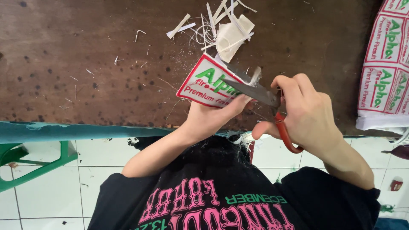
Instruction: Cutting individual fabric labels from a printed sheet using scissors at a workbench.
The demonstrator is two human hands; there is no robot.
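Left hand point(211, 117) pinches the embroidered patch point(204, 83) steady above the worktop point(85, 64) while right hand point(304, 113) grips red-handled scissors point(264, 96), blades parted at its edge for trimming.

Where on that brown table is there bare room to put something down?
The table's left stretch is free, bar stray threads. Crowded: scraps at top middle, patch, scissors and both hands in the centre, stacked sheets at right.
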